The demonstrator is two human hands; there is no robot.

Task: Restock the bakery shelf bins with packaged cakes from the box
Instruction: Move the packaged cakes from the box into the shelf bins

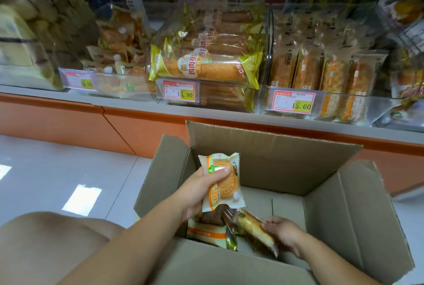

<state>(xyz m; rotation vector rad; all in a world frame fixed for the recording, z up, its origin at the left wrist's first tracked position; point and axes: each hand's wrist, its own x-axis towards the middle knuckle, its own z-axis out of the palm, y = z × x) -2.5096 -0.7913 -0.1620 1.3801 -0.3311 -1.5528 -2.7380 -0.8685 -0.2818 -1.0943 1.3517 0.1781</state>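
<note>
1. The left hand (199, 190) pinches a round cake pack (223, 181) by its left edge, thumb across the front. The pack is upright, raised over the left wall of the box (339, 211).
2. The right hand (284, 234) curls round the near end of a long roll pack (254, 227), low inside the box near its front edge. Its long axis slants up and left toward the remaining packs (206, 234) in the front left corner.
3. The hands are apart, each clamped on its own pack.
4. The left bin (107, 87), holding similar-looking packs, lies up and left beyond the box's back flap, so the left hand is nearer.
5. The middle bin (224, 98) holds rolls lying along the shelf edge, so the roll pack probably needs turning.
</note>
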